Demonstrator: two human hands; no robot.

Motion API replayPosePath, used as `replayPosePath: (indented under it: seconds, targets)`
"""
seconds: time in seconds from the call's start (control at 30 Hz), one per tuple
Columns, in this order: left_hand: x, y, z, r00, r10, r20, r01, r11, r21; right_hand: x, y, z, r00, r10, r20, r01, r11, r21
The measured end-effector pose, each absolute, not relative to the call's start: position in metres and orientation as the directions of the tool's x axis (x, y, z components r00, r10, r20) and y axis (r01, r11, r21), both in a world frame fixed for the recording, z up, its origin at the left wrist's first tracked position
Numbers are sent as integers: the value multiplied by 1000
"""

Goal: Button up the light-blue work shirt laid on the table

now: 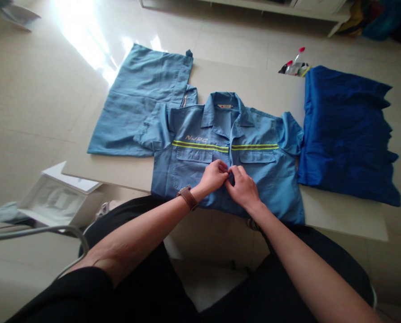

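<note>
A blue work shirt [254, 130] with yellow-green stripes lies face up on the table, its collar pointing away from me. At the middle of its front opening, just below the stripes, my left hand [215, 174] and my right hand [242, 185] meet with fingertips touching. Both pinch the edge of the shirt's placket; whether a button sits between the fingers is hidden. Light blue folded trousers [139, 98] lie at the left, partly under the shirt's sleeve. On the right, a darker blue folded cloth [345, 134] touches the other sleeve.
The pale table [247, 80] shows behind the shirt. Beyond its far edge stand bottles with red caps [297, 60]. A white open box [57, 193] is at the lower left, near a grey curved tube [52, 229]. A white cabinet [271, 6] stands at the back.
</note>
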State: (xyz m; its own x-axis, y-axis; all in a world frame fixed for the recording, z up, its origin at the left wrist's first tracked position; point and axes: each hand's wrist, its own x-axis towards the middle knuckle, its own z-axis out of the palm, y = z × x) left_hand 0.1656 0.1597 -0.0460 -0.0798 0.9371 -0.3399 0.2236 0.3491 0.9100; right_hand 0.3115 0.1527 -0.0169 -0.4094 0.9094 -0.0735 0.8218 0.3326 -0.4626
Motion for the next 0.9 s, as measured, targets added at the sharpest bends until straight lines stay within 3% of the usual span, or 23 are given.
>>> replayPosePath:
  seconds: [0.43, 0.9]
  targets:
    - [165, 159, -32, -74, 950, -303, 411, 306, 859, 311, 154, -28, -285, 958, -27, 735, 200, -648]
    - [165, 158, -33, -113, 951, -287, 354, 308, 883, 311, 158, -28, -317, 948, -3, 697, 231, -679]
